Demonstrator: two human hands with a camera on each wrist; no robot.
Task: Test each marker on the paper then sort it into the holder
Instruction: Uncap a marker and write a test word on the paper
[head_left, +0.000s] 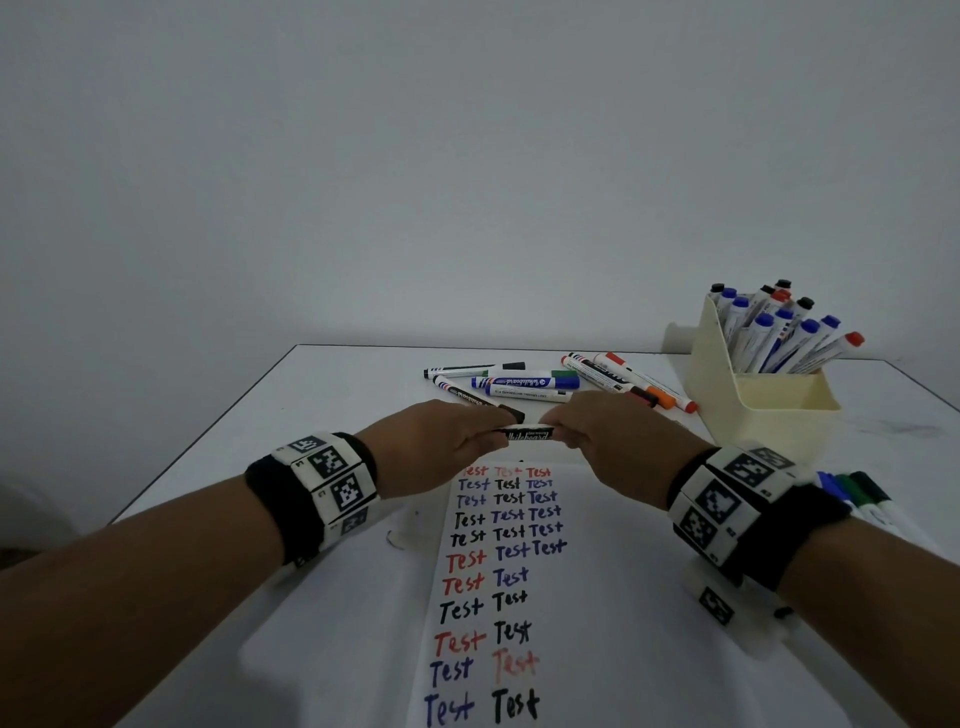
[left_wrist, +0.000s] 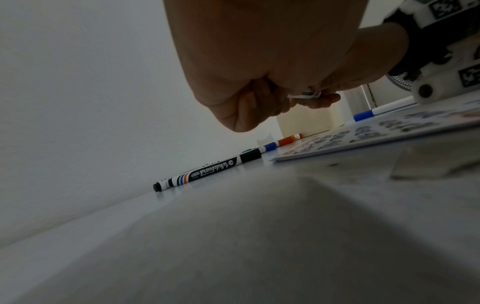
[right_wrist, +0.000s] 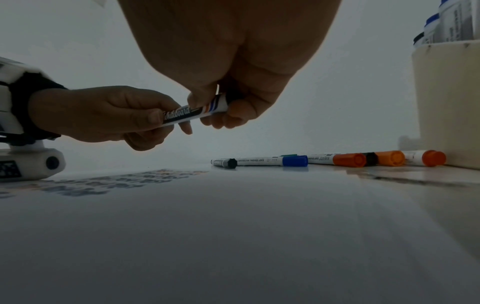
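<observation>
A black-labelled whiteboard marker (head_left: 527, 433) hangs level just above the top edge of the paper (head_left: 623, 597), held between both hands. My left hand (head_left: 483, 441) grips its left end, thumb pressed on the label, which shows clearly in the right wrist view on the marker (right_wrist: 192, 112). My right hand (head_left: 571, 434) pinches the striped right end. Both ends of the marker are hidden inside the fingers. The paper carries rows of "Test" in red, blue and black. The cream holder (head_left: 769, 410) stands at the back right, its rear part full of several markers.
Several loose markers (head_left: 524, 383) lie beyond the hands, stretching right to the holder's foot (right_wrist: 446, 102). A few more markers (head_left: 852, 493) lie at the right, beside my right wrist. The table's left edge runs diagonally past my left forearm.
</observation>
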